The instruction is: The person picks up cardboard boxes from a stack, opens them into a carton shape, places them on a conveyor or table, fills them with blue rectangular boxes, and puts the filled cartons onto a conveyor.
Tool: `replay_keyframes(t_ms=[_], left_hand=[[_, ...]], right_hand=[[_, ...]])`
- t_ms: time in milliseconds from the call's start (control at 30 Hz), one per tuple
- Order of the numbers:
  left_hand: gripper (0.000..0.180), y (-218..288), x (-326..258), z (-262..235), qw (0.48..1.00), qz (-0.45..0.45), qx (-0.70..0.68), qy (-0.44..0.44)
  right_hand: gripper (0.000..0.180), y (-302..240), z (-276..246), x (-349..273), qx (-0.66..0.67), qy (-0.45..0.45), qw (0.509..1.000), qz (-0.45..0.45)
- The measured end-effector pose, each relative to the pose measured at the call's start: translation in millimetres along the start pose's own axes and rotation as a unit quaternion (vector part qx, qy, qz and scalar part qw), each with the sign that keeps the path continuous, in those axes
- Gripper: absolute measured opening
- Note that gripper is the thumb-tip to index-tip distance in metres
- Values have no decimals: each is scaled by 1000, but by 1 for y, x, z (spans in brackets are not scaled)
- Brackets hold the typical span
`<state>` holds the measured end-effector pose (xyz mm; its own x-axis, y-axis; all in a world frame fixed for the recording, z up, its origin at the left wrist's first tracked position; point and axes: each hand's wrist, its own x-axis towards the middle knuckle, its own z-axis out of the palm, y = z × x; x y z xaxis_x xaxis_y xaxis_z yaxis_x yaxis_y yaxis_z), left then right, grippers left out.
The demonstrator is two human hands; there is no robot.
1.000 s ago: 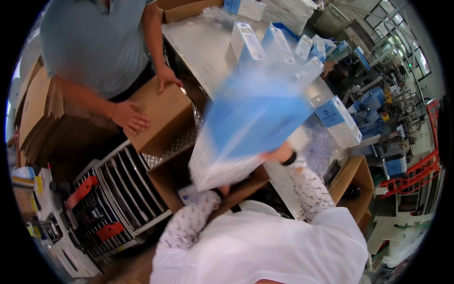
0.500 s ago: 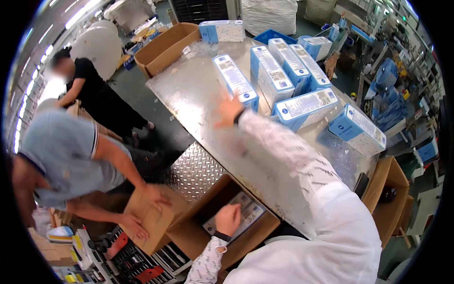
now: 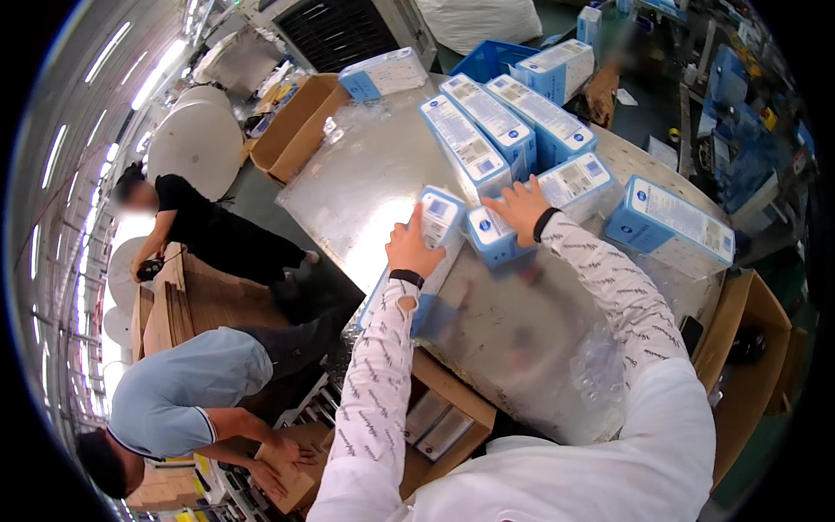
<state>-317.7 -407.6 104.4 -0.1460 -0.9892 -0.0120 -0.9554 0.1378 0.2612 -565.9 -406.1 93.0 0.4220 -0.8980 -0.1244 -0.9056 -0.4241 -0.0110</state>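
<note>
Head view, clock positions taken from the middle of the picture. Your left hand (image 3: 416, 250) is at the centre, laid over the left carton (image 3: 442, 217), a blue-and-white box resting on the table (image 3: 344, 196). Its fingers are partly bent; whether they have closed on the carton cannot be told, as your hand and forearm cover much of it.

Your right hand (image 3: 524, 211), at 2 o'clock, is over the front carton (image 3: 581, 177), which shows on both sides of it. The fingers are spread well apart with no closed grasp; whether the fingertips press on the carton cannot be told.

Beyond it, at 1 o'clock, three cartons (image 3: 496, 122) of the same kind stand side by side. Another, the right-hand carton (image 3: 674, 224), is at 3 o'clock. A blue crate (image 3: 474, 61) is between 12 and 1. Clear plastic film (image 3: 598, 370) lies on the table at 4.

At 6 o'clock, below the table edge, is an open cardboard box (image 3: 474, 404) with packed cartons (image 3: 442, 428) inside. At 8, a co-worker in a light blue shirt (image 3: 187, 383) bends with both hands on a brown box (image 3: 304, 483). A person in black (image 3: 217, 230) stands at 9.
</note>
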Motion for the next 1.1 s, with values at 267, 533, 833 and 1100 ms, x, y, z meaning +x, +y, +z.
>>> replay_keyframes(t_ms=[267,533,833,1100], left_hand=[[71,-115,-168,-103,600,105,-793,-35],[59,-198,-412,-140,543,-97,-828,98],[62,-199,-413,164,586,-306,-719,-212],[65,-224,-365,243,883,-180,-378,-214]], right_hand=[[74,-45,-45,-82,446,153,832,-292],[56,-35,130,-156,890,395,223,48],[65,-293,-5,-142,661,164,612,-402],[40,-410,189,-69,165,-22,907,-386]])
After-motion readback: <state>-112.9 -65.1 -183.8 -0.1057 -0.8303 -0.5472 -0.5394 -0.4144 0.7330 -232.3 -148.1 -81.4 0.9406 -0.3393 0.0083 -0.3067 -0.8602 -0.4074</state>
